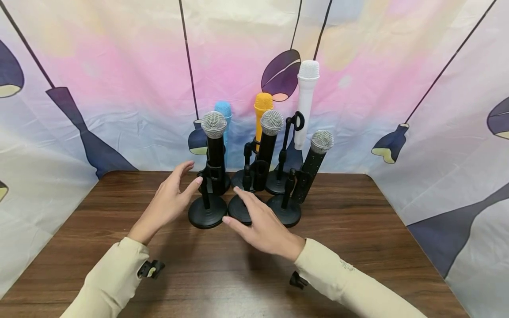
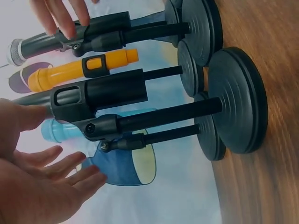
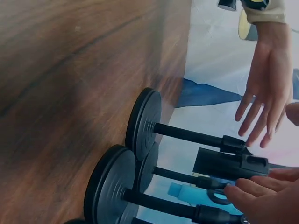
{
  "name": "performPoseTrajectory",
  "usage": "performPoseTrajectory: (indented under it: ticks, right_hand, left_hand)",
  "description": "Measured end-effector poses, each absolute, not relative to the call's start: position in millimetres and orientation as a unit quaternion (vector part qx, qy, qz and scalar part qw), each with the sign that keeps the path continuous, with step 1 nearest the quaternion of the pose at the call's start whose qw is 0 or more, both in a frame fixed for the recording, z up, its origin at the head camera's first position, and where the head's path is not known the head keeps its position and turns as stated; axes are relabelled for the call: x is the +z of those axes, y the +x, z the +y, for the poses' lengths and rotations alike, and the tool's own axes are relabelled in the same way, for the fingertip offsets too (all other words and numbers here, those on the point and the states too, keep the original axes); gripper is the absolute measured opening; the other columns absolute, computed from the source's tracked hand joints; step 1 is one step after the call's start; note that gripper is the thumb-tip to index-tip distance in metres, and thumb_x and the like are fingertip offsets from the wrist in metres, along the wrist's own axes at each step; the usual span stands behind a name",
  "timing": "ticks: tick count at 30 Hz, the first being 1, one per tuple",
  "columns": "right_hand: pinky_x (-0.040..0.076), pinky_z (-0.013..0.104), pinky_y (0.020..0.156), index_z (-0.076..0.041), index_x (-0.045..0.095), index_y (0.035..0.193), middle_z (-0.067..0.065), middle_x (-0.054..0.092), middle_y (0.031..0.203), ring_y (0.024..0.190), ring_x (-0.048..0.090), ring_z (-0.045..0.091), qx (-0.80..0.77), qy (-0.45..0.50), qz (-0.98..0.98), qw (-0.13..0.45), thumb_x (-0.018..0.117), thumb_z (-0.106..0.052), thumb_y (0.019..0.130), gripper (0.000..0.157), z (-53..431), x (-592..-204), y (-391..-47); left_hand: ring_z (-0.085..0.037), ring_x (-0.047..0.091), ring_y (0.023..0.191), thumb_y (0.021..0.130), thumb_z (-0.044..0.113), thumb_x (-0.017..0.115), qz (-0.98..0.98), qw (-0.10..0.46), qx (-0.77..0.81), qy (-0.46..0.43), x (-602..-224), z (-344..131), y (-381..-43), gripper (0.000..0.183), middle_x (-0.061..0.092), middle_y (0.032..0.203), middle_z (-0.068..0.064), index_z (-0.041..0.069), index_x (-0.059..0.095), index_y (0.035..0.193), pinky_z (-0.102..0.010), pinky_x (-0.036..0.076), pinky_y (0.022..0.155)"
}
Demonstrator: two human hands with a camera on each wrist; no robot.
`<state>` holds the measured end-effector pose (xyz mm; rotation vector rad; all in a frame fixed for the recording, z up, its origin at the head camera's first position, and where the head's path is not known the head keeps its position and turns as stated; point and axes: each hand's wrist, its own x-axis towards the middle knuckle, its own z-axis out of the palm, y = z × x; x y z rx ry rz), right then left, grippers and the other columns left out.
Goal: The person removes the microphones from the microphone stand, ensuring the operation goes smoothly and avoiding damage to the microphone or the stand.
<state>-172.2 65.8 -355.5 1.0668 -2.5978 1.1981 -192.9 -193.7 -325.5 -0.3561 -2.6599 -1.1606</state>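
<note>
My left hand (image 1: 169, 198), fingers spread and relaxed, is beside the left black microphone (image 1: 216, 152) with a silver head. Its thumb lies close to that stand's clip; I cannot tell whether they touch. In the left wrist view the palm (image 2: 51, 186) faces this microphone and holds nothing. My right hand (image 1: 266, 225), fingers extended, reaches in front of the middle black microphone (image 1: 266, 154) and its stand base (image 1: 240, 210). Another black microphone (image 1: 312, 170) tilts rightward in its stand at the right. The right wrist view shows the right fingers (image 3: 257, 189) near a stand's upper end.
Behind the black microphones stand a blue microphone (image 1: 223, 108), an orange one (image 1: 263, 104) and a tall white one (image 1: 306, 97), with round black stand bases close together. A patterned cloth (image 1: 139, 88) hangs behind the wooden table (image 1: 199, 282).
</note>
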Motion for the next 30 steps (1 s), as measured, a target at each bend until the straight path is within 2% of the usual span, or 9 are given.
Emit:
performPoseTrajectory:
  ticks: [7,15,23,26,30]
  right_hand:
    - [0.04,0.039,0.111,-0.011,0.026,0.16,0.009,0.032,0.162,0.144,0.041,0.025,0.465,0.308,-0.83,0.006,0.059,-0.042,0.104,0.072,44,-351,-197]
    - [0.04,0.043,0.111,-0.004,0.025,0.159,0.016,0.032,0.161,0.144,0.04,0.029,0.485,0.276,-0.829,0.031,0.057,-0.035,0.106,0.07,22,-347,-221]
    - [0.037,0.035,0.113,-0.004,0.025,0.159,0.015,0.032,0.161,0.146,0.038,0.026,0.537,0.243,-0.807,0.03,0.057,-0.033,0.106,0.069,4,-344,-241]
    - [0.039,0.032,0.111,-0.005,0.03,0.158,0.013,0.038,0.158,0.143,0.042,0.023,0.556,0.245,-0.793,0.043,0.059,-0.029,0.105,0.065,-2,-346,-247]
    - [0.046,0.027,0.103,-0.005,0.039,0.153,0.013,0.052,0.147,0.133,0.054,0.021,0.577,0.252,-0.774,0.063,0.06,-0.021,0.105,0.055,-6,-349,-252]
  left_hand:
    - [-0.039,0.031,0.147,0.108,0.033,0.052,-0.884,0.101,-0.441,-0.119,-331,-192,-207,0.061,0.035,0.158,-0.022,0.005,0.031,0.157,-0.056,0.03,0.114]
    - [-0.037,0.035,0.146,0.108,0.026,0.053,-0.866,0.088,-0.48,-0.109,-340,-193,-220,0.057,0.038,0.157,-0.023,0.005,0.033,0.157,-0.053,0.035,0.113]
    - [-0.037,0.043,0.141,0.107,0.025,0.054,-0.844,0.079,-0.516,-0.119,-347,-192,-228,0.054,0.044,0.153,-0.021,0.004,0.039,0.154,-0.052,0.036,0.111]
    - [-0.037,0.047,0.137,0.108,0.026,0.053,-0.845,0.081,-0.516,-0.117,-349,-190,-229,0.051,0.047,0.15,-0.021,0.003,0.043,0.153,-0.053,0.039,0.109]
    - [-0.037,0.053,0.129,0.108,0.027,0.052,-0.846,0.088,-0.514,-0.112,-352,-187,-230,0.05,0.052,0.145,-0.022,0.001,0.046,0.15,-0.053,0.043,0.103]
